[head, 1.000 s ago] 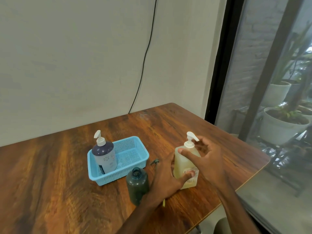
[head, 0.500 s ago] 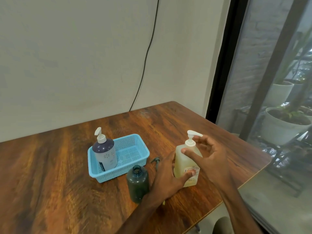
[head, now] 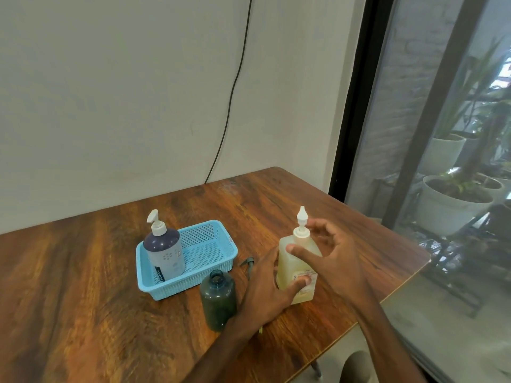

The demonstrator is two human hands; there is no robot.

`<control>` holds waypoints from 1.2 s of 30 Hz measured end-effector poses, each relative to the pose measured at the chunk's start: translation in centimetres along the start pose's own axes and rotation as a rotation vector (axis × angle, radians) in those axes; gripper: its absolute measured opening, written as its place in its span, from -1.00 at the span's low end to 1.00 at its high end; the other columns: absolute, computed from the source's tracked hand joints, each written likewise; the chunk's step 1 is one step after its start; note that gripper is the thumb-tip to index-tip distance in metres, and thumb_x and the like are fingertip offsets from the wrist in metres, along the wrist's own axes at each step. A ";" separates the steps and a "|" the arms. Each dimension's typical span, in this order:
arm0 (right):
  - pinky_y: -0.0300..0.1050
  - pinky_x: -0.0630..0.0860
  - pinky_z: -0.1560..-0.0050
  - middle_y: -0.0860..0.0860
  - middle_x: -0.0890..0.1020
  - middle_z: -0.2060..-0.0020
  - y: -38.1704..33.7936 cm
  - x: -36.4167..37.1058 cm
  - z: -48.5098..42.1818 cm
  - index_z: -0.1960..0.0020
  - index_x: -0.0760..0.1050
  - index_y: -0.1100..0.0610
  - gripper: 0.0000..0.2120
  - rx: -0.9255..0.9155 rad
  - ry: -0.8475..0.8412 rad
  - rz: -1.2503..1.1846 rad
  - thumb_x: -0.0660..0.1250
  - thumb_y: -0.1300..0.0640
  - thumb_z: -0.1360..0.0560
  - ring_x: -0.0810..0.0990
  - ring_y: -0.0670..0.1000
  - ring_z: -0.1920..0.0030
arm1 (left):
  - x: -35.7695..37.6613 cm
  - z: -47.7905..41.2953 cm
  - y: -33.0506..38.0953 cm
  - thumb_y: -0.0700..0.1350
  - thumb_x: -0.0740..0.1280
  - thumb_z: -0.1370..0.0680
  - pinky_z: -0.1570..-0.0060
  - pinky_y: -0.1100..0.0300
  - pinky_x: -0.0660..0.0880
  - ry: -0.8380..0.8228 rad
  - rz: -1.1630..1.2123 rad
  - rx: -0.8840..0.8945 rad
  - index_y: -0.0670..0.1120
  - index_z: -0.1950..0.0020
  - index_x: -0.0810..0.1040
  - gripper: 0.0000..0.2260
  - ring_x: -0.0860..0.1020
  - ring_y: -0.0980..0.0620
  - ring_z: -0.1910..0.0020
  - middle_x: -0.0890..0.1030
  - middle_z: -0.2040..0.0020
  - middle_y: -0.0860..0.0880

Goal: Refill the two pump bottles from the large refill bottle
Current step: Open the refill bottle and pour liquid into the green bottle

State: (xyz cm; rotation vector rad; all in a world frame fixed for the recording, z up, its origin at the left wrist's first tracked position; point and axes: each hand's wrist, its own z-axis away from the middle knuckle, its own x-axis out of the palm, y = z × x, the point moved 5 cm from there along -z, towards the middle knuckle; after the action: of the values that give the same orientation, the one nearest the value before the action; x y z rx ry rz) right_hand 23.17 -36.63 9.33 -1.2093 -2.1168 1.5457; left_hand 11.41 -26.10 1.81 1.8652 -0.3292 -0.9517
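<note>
Yellow pump bottle (head: 290, 265) upright on table (head: 83, 272), near right edge. Left hand (head: 262, 291) wraps its body, thumb pressed on the label. Right hand (head: 331, 261) curls round the pump collar, thumb on the shoulder.

under your fingers (head: 300, 283) lies a brown, grained wooden counter (head: 83, 272). beyond them stands a plain pale wall (head: 110, 92), and a black cable (head: 232, 87) runs down it to behind the counter. to their right, a dark-framed window (head: 356, 92) shows daylight, white plant pots (head: 448, 208) and a brick wall (head: 398, 78).
</note>
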 end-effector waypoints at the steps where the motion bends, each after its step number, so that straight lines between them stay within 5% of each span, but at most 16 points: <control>1: -0.13 0.65 -0.03 -0.19 0.69 -0.05 0.0 0.1 -0.1 -0.13 0.60 -0.10 -0.56 -0.007 0.041 0.010 0.65 -0.04 -0.31 0.67 -0.14 -0.08 | 0.0 0.0 0.0 0.28 0.51 -0.49 0.05 0.56 0.41 0.001 -0.010 -0.004 0.25 -0.57 0.25 -0.27 0.46 0.24 -0.30 0.40 -0.31 0.34; 4: -0.10 0.64 -0.09 -0.14 0.70 -0.05 0.2 0.4 -0.3 -0.21 0.55 -0.10 -0.53 -0.013 0.071 -0.023 0.63 0.04 -0.36 0.67 -0.12 -0.08 | -0.1 0.1 0.1 0.25 0.53 -0.49 0.09 0.59 0.43 0.010 -0.005 0.010 0.32 -0.49 0.24 -0.33 0.51 0.25 -0.25 0.43 -0.28 0.34; 10: 0.02 0.62 -0.17 -0.04 0.65 -0.27 0.5 0.7 -0.2 -0.44 0.39 -0.01 -0.55 0.077 -0.253 -0.285 0.36 0.22 -0.59 0.62 0.00 -0.29 | -0.1 0.1 0.2 0.20 0.55 -0.50 0.08 0.59 0.48 0.015 0.010 0.020 0.39 -0.33 0.29 -0.45 0.54 0.33 -0.16 0.47 -0.17 0.40; 13: -0.17 0.60 -0.10 -0.16 0.64 -0.21 0.0 0.6 -0.3 -0.32 0.48 -0.10 -0.52 0.004 -0.119 -0.041 0.55 0.04 -0.46 0.62 -0.11 -0.22 | -0.1 0.2 0.5 0.26 0.51 -0.50 0.06 0.61 0.43 0.011 0.002 0.036 0.33 -0.46 0.26 -0.37 0.49 0.31 -0.24 0.43 -0.25 0.39; 17: -0.09 0.62 -0.13 -0.13 0.67 -0.07 -0.2 0.5 -0.4 -0.20 0.54 -0.08 -0.57 -0.037 0.044 -0.005 0.60 0.09 -0.40 0.65 -0.13 -0.10 | -0.2 0.3 0.7 0.24 0.51 -0.51 0.10 0.64 0.41 0.011 0.003 0.038 0.35 -0.41 0.22 -0.39 0.51 0.34 -0.17 0.41 -0.18 0.44; 22: 0.12 0.57 -0.25 -0.03 0.61 -0.31 0.1 1.0 0.0 -0.45 0.38 -0.01 -0.55 0.012 -0.187 -0.291 0.29 0.30 -0.62 0.58 -0.01 -0.33 | 0.0 0.1 0.2 0.27 0.50 -0.51 0.10 0.56 0.45 -0.001 0.000 0.021 0.36 -0.41 0.23 -0.40 0.50 0.25 -0.28 0.46 -0.30 0.31; 28: -0.10 0.64 -0.10 -0.20 0.65 -0.09 -0.2 0.6 -0.3 -0.28 0.48 -0.16 -0.46 -0.025 0.025 -0.088 0.61 0.10 -0.39 0.65 -0.12 -0.12 | -0.1 0.2 0.5 0.22 0.52 -0.52 0.12 0.64 0.42 0.000 0.013 0.040 0.37 -0.38 0.23 -0.42 0.47 0.40 -0.14 0.38 -0.18 0.46; 33: 0.15 0.63 -0.17 -0.07 0.67 -0.18 -0.2 0.9 -0.3 -0.39 0.41 -0.02 -0.57 -0.027 -0.060 -0.219 0.39 0.25 -0.58 0.66 -0.03 -0.20 | 0.0 0.0 0.1 0.25 0.52 -0.50 0.03 0.49 0.54 0.002 0.031 0.027 0.36 -0.39 0.26 -0.42 0.55 0.17 -0.29 0.50 -0.29 0.29; 36: 0.13 0.60 -0.22 -0.10 0.63 -0.26 -0.4 1.1 -0.2 -0.40 0.41 -0.07 -0.58 -0.038 -0.098 -0.171 0.38 0.13 -0.58 0.61 -0.06 -0.27 | 0.1 0.0 -0.1 0.26 0.51 -0.51 0.02 0.47 0.52 -0.004 0.038 0.020 0.35 -0.41 0.23 -0.40 0.52 0.20 -0.30 0.46 -0.29 0.32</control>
State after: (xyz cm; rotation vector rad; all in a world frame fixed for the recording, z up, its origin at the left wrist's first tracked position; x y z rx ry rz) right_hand 22.43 -35.73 9.47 -0.9530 -2.2552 1.5237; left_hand 11.46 -26.18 1.69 1.8684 -0.3767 -0.9299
